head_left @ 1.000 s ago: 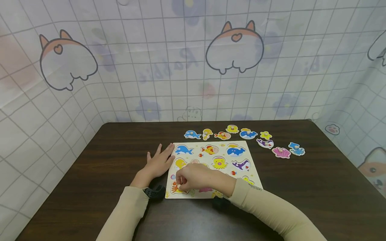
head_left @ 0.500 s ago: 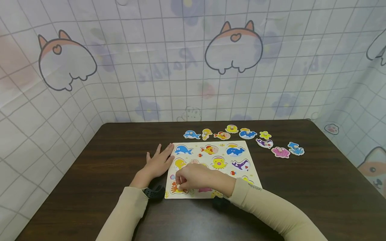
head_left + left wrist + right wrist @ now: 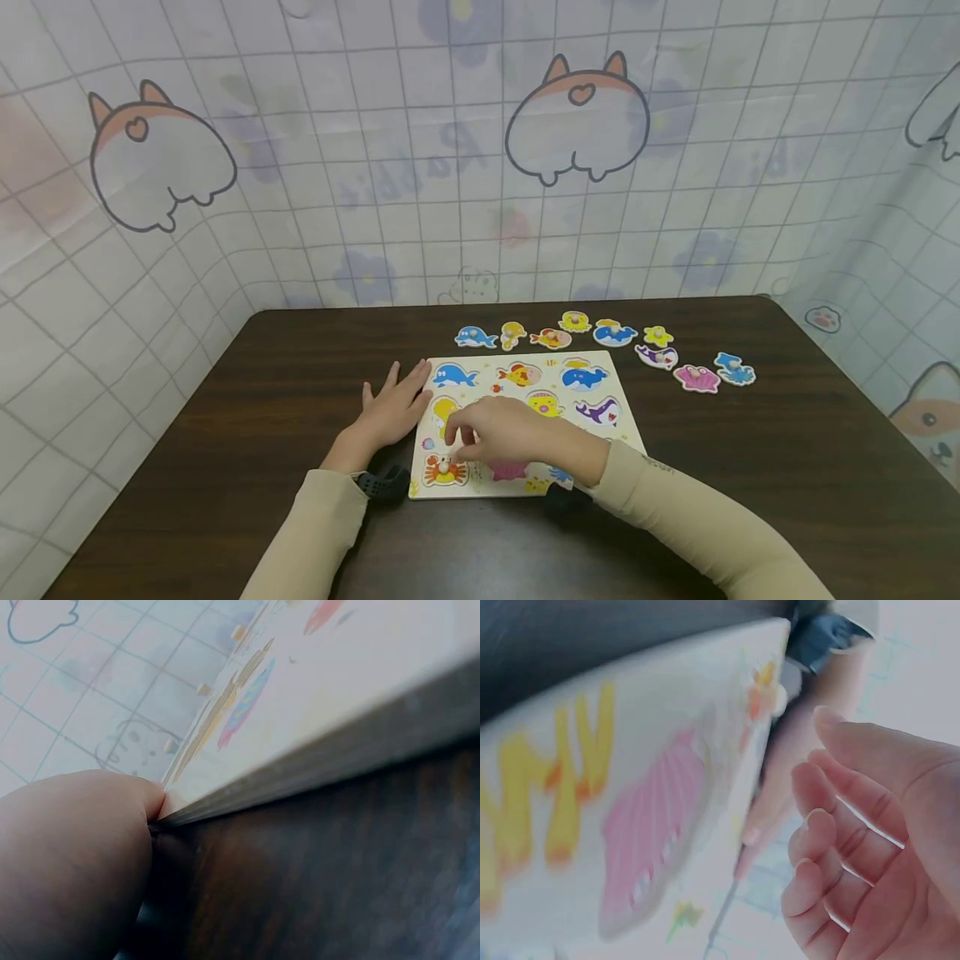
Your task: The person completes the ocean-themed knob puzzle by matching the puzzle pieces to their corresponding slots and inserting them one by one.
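A pale wooden peg-puzzle board [image 3: 495, 490] printed with sea animals lies on the dark table. In its front left corner sits a crab piece [image 3: 445, 470] with a small knob, in its slot. Just above and right of the crab hovers my right hand [image 3: 498, 429], its fingers loosely bent and nothing between them. The right wrist view shows thumb and fingertips apart, over the board's pink shell picture [image 3: 656, 825]. My left hand [image 3: 390, 412] lies with fingers spread on the table, touching the board's left edge; its thumb side [image 3: 82, 847] meets that edge in the left wrist view.
Behind the board lie loose knobbed pieces: a blue dolphin [image 3: 475, 337], a seahorse [image 3: 513, 335], a fish [image 3: 551, 338], an octopus [image 3: 574, 322] and a blue whale [image 3: 615, 335]. To the right are a star [image 3: 658, 336], a purple whale [image 3: 657, 357], a pink shell [image 3: 697, 379] and a blue piece [image 3: 734, 370].
My right hand has let go of the crab piece's knob and moved up and to the right, uncovering the crab. My left hand stays at the board's edge.
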### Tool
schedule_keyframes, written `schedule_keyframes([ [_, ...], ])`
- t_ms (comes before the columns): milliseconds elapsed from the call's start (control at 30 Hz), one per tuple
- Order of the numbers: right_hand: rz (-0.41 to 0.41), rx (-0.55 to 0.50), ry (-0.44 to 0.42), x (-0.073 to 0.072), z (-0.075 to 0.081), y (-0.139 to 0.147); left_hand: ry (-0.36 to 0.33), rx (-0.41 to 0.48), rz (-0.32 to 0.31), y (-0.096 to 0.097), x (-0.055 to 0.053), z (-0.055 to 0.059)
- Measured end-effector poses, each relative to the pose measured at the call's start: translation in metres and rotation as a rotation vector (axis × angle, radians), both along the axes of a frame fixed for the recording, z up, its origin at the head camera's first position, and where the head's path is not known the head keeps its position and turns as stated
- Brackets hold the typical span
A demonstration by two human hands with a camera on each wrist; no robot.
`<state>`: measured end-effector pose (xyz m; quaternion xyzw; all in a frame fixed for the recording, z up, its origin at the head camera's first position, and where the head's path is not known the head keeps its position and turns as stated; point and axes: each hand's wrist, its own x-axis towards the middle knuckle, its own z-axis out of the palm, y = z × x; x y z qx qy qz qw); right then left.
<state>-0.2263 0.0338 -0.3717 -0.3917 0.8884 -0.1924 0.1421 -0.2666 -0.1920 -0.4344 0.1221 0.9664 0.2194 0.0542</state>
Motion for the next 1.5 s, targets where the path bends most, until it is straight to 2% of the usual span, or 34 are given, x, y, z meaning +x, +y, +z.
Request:
schedule_keyframes([
  [233, -0.017, -0.111, 0.049, -0.005, 0.016, 0.031, 0.001, 0.009, -0.001, 0.000, -0.001, 0.000],
  [500, -0.095, -0.230, 0.108, -0.014, 0.024, 0.089, -0.001, 0.015, -0.005, -0.001, 0.002, 0.001],
  [733, -0.244, -0.259, 0.191, -0.030, 0.031, 0.143, -0.001, 0.020, -0.003, -0.001, 0.002, 0.003],
  [933, -0.398, -0.280, 0.254, -0.038, 0.027, 0.193, -0.016, 0.019, 0.000, 0.001, 0.002, 0.002],
  [1200, -0.558, -0.256, 0.206, -0.043, 0.019, 0.246, -0.012, 0.026, -0.002, -0.002, 0.004, 0.000],
  [1500, -0.661, -0.204, 0.119, -0.053, 0.003, 0.283, -0.001, 0.032, -0.014, 0.000, 0.002, 0.000],
])
